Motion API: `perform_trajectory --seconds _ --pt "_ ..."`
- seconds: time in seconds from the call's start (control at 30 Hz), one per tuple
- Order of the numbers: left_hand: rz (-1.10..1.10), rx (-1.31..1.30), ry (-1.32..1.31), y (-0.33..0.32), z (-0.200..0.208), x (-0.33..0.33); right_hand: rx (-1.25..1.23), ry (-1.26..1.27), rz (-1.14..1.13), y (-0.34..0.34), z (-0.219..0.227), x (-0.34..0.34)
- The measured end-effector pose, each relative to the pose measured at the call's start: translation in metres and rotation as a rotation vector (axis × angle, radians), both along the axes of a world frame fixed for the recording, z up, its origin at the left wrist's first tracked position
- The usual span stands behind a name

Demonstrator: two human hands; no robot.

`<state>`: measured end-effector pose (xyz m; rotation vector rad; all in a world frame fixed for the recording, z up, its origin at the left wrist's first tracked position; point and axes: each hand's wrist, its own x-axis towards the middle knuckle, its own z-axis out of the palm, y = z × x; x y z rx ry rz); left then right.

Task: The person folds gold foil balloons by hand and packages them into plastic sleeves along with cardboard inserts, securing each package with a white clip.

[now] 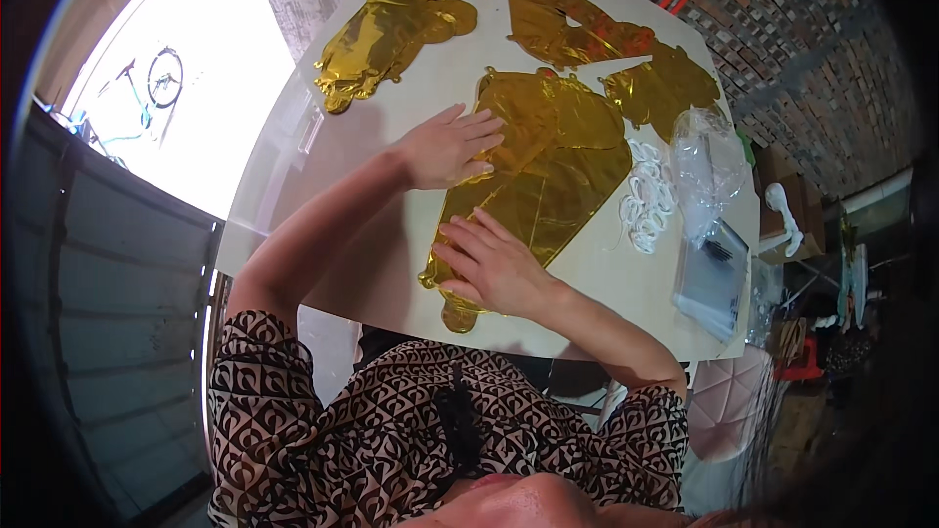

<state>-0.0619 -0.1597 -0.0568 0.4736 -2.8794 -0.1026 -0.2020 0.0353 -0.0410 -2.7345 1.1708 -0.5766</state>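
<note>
A flat gold foil balloon (562,171), uninflated and creased, lies across the middle of the pale table (362,264). My left hand (455,145) rests on its left edge, palm down, fingers stretched out. Nearer to me, my right hand (497,269) lies flat over the lower part of the same foil, its fingers slightly apart. A narrow foil tab pokes out below my right hand toward the front edge. Neither hand is closed around anything.
More gold foil balloons lie behind: one at far left (401,24), one at the back (558,24), one at far right (660,88). To the right are white string loops (648,198), a crumpled clear bag (706,161) and a stack of clear plastic sleeves (712,284).
</note>
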Motion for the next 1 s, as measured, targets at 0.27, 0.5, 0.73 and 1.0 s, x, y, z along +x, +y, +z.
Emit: perform_trajectory --seconds 0.27,0.5,0.73,1.0 --pt "0.012 0.049 0.004 0.001 -0.006 0.0 0.012 -0.01 0.008 0.004 0.005 -0.002" --pt "0.037 -0.022 -0.071 -0.001 0.006 -0.004 0.04 0.045 0.015 0.006 0.009 -0.002" --pt "0.075 -0.097 0.07 0.0 0.001 0.002 0.069 0.034 0.042 0.005 0.013 -0.005" --pt "0.797 0.449 0.324 -0.055 0.034 -0.038 0.056 0.02 0.041 0.007 0.016 -0.002"
